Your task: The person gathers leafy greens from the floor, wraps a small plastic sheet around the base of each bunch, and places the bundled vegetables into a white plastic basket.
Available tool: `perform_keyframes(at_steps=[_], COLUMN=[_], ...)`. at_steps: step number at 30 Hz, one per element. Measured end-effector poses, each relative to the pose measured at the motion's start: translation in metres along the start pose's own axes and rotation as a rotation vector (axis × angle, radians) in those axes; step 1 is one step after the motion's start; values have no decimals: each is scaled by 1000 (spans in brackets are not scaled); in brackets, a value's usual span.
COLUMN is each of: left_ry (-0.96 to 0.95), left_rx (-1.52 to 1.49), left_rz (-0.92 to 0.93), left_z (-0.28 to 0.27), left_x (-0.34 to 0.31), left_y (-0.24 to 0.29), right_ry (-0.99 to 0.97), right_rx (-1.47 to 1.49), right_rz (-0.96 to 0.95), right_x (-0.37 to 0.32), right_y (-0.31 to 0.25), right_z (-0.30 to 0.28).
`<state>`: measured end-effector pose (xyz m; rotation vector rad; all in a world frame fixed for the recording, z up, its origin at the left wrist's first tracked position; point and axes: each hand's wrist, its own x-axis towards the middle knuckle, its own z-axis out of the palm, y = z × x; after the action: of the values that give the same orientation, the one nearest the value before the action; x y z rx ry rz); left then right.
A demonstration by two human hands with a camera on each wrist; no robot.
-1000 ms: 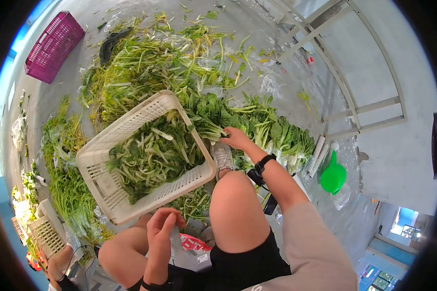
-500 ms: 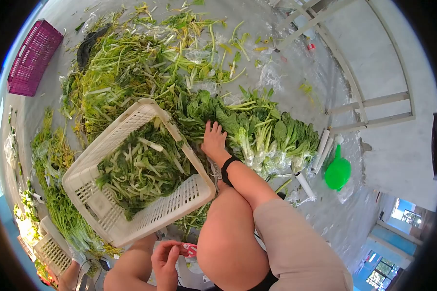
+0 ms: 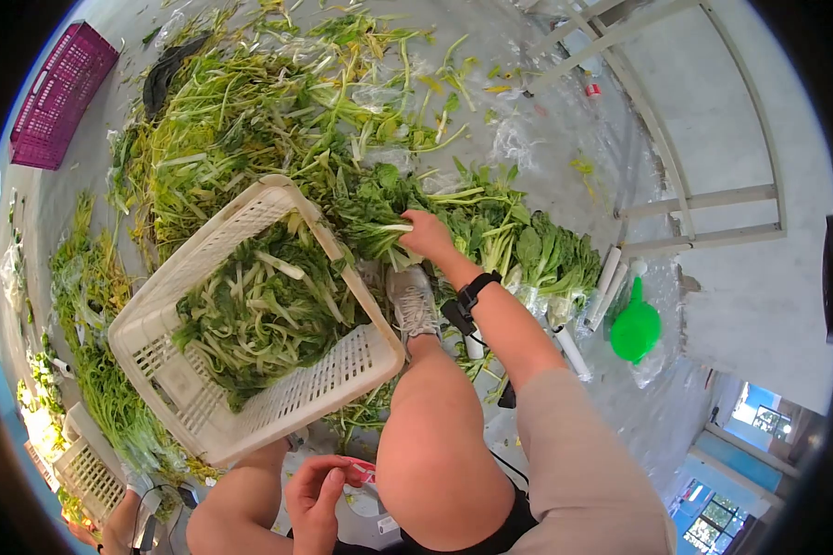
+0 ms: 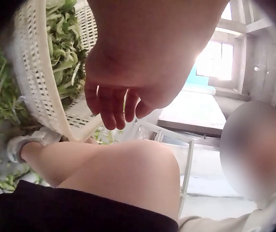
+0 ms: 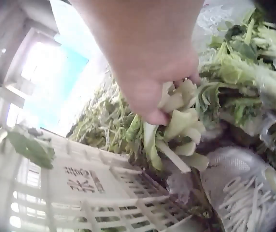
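Observation:
My right hand (image 3: 428, 235) grips a bunch of leafy greens (image 3: 381, 222) by its pale stalk ends, just beyond the right rim of the white plastic crate (image 3: 305, 393). In the right wrist view, the thumb and fingers close around the thick cut stalks (image 5: 184, 123), above a shoe (image 5: 239, 188). Cut greens (image 3: 259, 324) with white stems fill much of the crate. My left hand (image 3: 315, 499) hangs near my lap with loosely bent fingers. The left wrist view shows nothing held in that hand (image 4: 128, 72).
Long loose greens (image 3: 241, 139) spread behind the crate. More bundles, some plastic-wrapped (image 3: 555, 264), lie to the right. A purple crate (image 3: 63, 97) stands far left. A green scoop (image 3: 636, 331) and white rolls (image 3: 606, 287) lie right, near a metal frame (image 3: 713, 199).
Half a second ago my right hand reached down over the greens with spread fingers; now it has drawn back slightly, gripping a bunch's stalks. My left hand stays by my lap.

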<state>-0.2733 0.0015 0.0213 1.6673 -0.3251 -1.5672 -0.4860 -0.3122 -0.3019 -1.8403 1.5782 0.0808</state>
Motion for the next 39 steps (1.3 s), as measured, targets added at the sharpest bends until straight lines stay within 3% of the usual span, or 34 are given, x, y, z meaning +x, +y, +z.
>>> perform_keyframes(at_steps=[2,5,10,13,14,16,17,22,26,29,32,35,36,39], left_ry=[-16,-25,-14,-30,-34,-33,-27,-45,-155,-38,-32,-32,-50,-85], left_rx=[6,17,19,35,37,45,53,66,87,49,77,72,38,-4], left_rz=[3,12,6,-22,-27,-32,-36,-56,-59,-50,-66,-45,-44,-18], left_z=[0,-1,-3,-3,-2,-2,-2,-4,-12,-5,-3,-3,-4,-2], left_x=[-2,-4,-3,-3,-2,-2,-2,0,1,-1,-3,-6,-6,-10], left_y=[-1,-6,-12,-14,-14,-15,-17,-17,-20,-20,-14,-11,-11,-11], right_ry=[-36,-100,-76,-126,-127,-114,-114,45,40,40,64,-78,-75,-201], right_rx=[37,382,733,304,305,-85,-79,-588,-552,-509,-360,345,337,699], right_rz=[90,259,278,117,116,139,139,44,-6,-68,66,361,355,475], right_x=[7,7,-3,9,7,-5,-12,-18,-19,-19,-24,-11,-3,-8], right_y=[13,21,9,7,0,-15,-26,-39,-31,-32,-43,-36,-22,-15], right_z=[-15,-36,-43,-6,8,38,44,70,70,63,39,-10,-18,-69])
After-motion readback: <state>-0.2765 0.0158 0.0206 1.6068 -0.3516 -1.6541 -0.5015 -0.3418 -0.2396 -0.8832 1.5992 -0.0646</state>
